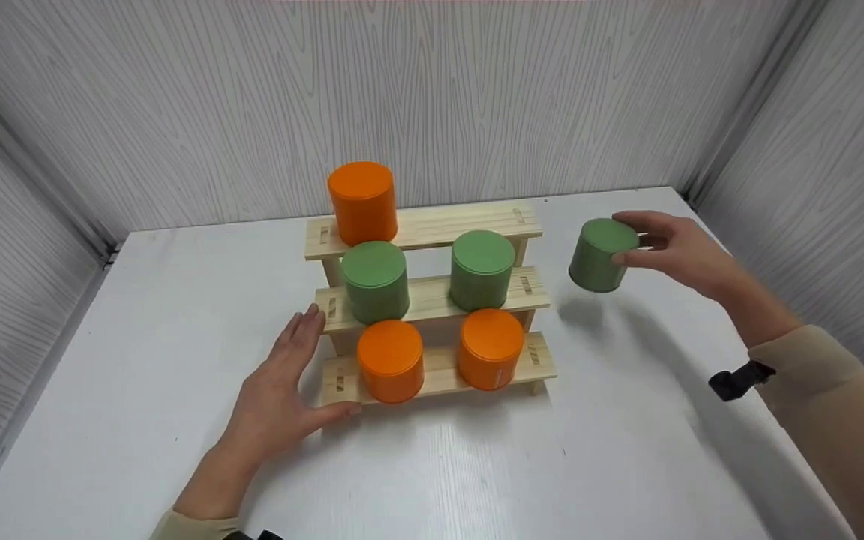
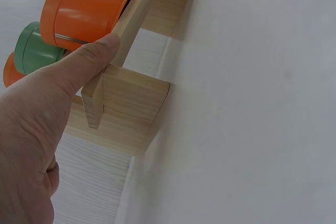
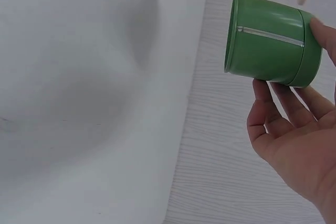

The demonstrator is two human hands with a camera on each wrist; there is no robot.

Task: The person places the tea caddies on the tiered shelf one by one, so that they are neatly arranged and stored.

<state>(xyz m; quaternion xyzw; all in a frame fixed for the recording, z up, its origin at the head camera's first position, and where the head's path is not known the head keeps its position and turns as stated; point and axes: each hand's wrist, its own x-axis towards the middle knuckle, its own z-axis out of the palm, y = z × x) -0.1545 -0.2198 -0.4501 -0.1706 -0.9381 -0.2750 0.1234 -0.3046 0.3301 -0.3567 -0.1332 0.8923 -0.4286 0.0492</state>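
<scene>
A green tin (image 1: 598, 259) is in the grip of my right hand (image 1: 676, 251), lifted off the table to the right of a three-step wooden rack (image 1: 469, 223). In the right wrist view, thumb and fingers pinch the lidded end of this green tin (image 3: 270, 40). My left hand (image 1: 274, 405) lies along the rack's left end with fingers extended. Its thumb (image 2: 89, 61) rests on the front edge of the bottom step, beside an orange tin (image 2: 84, 11). One orange tin (image 1: 363, 202) stands at the left of the top step.
Two green tins, left (image 1: 376, 281) and right (image 1: 482, 270), stand on the middle step. The bottom step bears two orange tins, left (image 1: 391, 361) and right (image 1: 490, 349). The white table (image 1: 469, 465) is bounded by a grained back panel (image 1: 432, 97) and side panels.
</scene>
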